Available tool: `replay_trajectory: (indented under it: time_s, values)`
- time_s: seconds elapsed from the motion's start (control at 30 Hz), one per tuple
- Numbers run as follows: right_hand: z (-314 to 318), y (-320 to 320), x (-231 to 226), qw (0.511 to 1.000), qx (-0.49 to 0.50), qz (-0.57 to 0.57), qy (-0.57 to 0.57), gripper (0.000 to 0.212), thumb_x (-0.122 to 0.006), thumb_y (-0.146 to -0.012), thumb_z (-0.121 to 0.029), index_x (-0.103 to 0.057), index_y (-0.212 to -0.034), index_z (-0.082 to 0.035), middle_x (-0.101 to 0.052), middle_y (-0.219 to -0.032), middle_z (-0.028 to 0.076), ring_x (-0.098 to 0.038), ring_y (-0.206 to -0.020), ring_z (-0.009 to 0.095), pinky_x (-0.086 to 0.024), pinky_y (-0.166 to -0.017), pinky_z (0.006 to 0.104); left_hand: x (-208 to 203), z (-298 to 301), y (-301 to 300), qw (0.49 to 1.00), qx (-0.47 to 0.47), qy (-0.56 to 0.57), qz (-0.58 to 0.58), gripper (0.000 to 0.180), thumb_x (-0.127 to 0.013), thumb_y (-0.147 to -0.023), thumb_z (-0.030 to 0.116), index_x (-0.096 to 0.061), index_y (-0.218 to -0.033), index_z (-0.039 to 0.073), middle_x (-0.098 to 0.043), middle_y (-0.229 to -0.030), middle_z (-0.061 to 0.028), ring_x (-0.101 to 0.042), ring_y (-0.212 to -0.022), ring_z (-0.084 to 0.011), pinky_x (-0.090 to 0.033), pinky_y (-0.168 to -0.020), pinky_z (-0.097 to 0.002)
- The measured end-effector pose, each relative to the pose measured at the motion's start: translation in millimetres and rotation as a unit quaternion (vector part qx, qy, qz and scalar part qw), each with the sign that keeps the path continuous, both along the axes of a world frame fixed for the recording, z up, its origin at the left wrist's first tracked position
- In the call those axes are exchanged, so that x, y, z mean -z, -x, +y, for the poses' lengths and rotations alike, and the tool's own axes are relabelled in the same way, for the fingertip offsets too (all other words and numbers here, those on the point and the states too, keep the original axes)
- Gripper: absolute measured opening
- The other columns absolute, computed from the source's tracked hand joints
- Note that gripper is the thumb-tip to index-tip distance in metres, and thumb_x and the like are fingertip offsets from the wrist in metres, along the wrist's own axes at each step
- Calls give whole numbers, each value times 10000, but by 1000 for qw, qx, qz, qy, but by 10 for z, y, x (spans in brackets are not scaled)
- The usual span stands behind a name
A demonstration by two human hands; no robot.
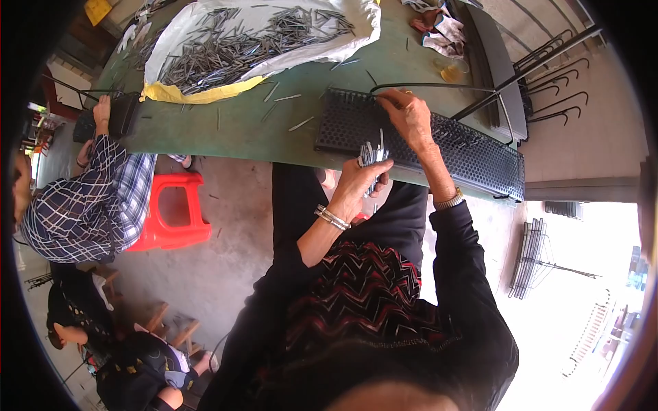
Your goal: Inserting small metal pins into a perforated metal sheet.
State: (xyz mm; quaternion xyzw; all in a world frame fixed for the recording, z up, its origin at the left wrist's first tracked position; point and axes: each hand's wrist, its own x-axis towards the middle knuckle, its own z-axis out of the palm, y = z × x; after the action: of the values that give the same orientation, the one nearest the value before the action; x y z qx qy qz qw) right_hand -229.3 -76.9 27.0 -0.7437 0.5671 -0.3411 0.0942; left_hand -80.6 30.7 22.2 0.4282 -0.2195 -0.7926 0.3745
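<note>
My left hand (355, 183) is closed around a bundle of thin grey metal rods (371, 155), held upright just off the table's near edge. Along that edge lies a long black perforated metal rack (343, 129), full of round holes. Over its far left part is my right hand (409, 120), fingertips pinched together at the holes; what they grip, if anything, is too small to make out. Short dark pins (449, 130) stand in part of the rack to the right of that hand. A bent black rod frame (439, 85) arches over the rack.
A white sack (363, 34) with yellow trim bears a heap of loose rods (226, 61) on the green table (205, 137). Gloves (445, 38) and a small cup (452, 70) lie at the far right. A red stool (178, 236) and a co-worker (75, 205) are at the left.
</note>
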Motion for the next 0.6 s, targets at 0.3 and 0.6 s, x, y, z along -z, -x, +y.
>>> replay_trajectory:
  time_s: [0.3,0.6]
  values:
    - [-58,-36,83,992,93,78,-17,175,-638,-842,-279,-712,-945,-159,-653,-844,103,-643,-787,319,-505,-691,400,27,2,23,1000,-1,-2,-4,136,-712,-810,162,-628,-784,58,-582,-639,-12,-492,-512,-69,-319,-430,-222]
    - [336,113,-267,960,-74,-132,-237,286,-647,-859,-253,-674,-966,10,-602,-704,105,-565,-679,148,-454,-646,320,53,-50,-27,1000,13,4,5,131,-718,-810,154,-635,-794,55,-596,-655,-20,-491,-512,-64,-319,-432,-220]
